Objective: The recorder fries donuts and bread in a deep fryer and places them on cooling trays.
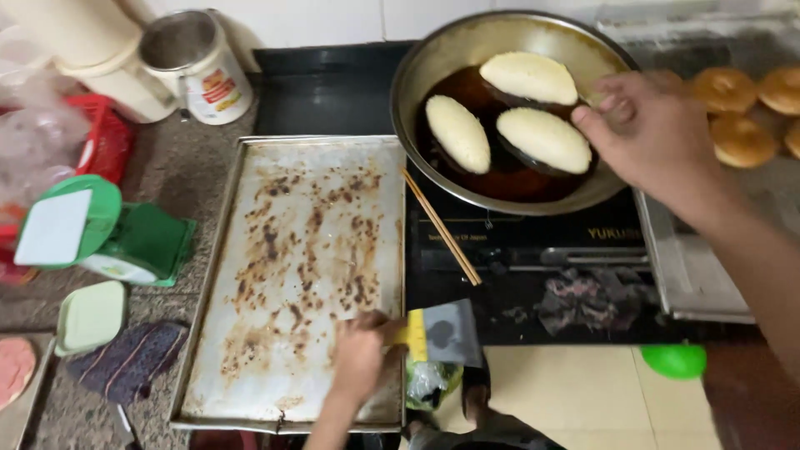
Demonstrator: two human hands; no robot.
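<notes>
My left hand (360,354) grips the yellow handle of a metal scraper (442,333) at the near right corner of a stained, greasy baking tray (275,208). My right hand (654,133) reaches over the right rim of a round steel pan (417,75) on a black stove (533,250). Three pale oval dough pieces (546,137) float in dark oil inside the pan. The right hand's fingers are close together beside the nearest piece; whether they hold anything is unclear.
Wooden chopsticks (442,227) lie between tray and stove. A second tray (692,275) with several browned buns (742,137) is at the right. On the left stand a green scale (108,233), a tin with a sieve (196,62), a red basket (104,137) and a cloth (129,358).
</notes>
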